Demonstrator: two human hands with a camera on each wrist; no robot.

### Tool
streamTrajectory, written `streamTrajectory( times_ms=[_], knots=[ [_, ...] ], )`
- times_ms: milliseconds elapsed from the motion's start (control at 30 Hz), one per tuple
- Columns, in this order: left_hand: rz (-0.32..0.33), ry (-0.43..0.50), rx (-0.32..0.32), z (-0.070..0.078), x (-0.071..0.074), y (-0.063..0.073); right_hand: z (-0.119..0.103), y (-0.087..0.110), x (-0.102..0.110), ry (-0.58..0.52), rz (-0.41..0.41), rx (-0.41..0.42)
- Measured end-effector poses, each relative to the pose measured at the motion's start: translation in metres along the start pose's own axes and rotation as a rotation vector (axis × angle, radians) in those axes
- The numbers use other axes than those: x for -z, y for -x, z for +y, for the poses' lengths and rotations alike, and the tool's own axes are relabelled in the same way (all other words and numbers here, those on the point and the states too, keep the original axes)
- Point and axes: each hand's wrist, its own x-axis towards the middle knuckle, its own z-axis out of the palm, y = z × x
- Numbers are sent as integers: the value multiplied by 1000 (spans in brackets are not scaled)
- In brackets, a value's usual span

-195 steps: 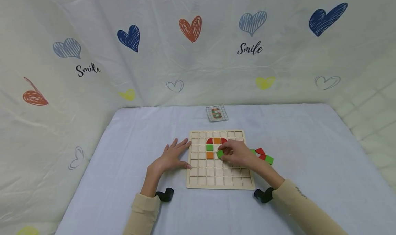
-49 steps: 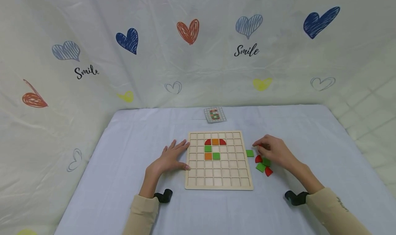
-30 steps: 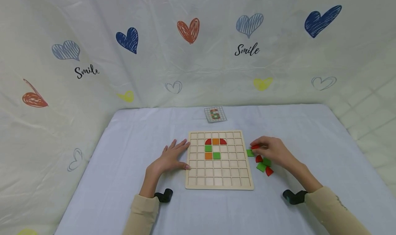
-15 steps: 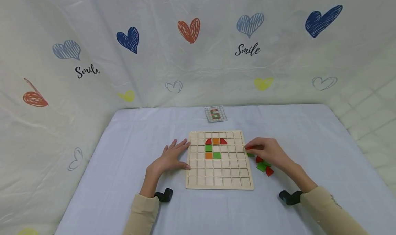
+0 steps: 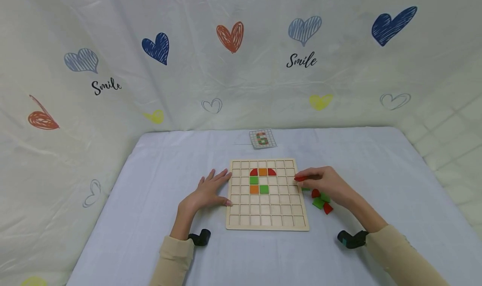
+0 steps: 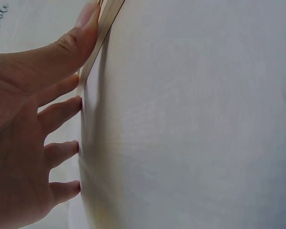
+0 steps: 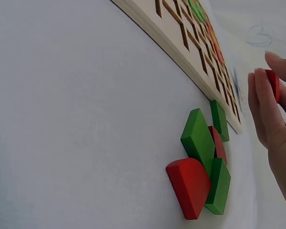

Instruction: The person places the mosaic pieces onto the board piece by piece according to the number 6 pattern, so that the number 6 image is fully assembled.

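A wooden grid board (image 5: 267, 223) lies mid-table, with red, orange and green pieces set in some of its cells. My left hand (image 5: 206, 192) is spread at the board's left edge, thumb and fingertips touching it; the thumb on the rim shows in the left wrist view. Over the board's right edge, my right hand (image 5: 327, 183) pinches a red quarter-round block (image 7: 273, 86) between thumb and fingers. Below that hand lie loose blocks: a green square block (image 7: 198, 138), a red quarter-round block (image 7: 189, 183) and several others, one partly hidden by the fingers.
A small pattern card (image 5: 262, 139) with a coloured figure on a grid lies behind the board. White cloth (image 5: 169, 160) covers the table. A printed curtain (image 5: 256, 77) hangs behind it.
Since the oldest frame, a green square has been set beside the orange one. My right hand has picked up a red block and moved left to the board's edge. The left hand stays put.
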Motion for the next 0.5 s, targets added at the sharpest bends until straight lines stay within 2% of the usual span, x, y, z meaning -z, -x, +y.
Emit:
streamTrajectory(
  times_ms=[267, 500],
  knots=[
    [-4, -10, 1, 0, 1, 0, 2, 0, 0, -21, 16, 2],
    [-8, -10, 1, 1, 1, 0, -3, -2, -11, 58, 46, 63]
  ],
)
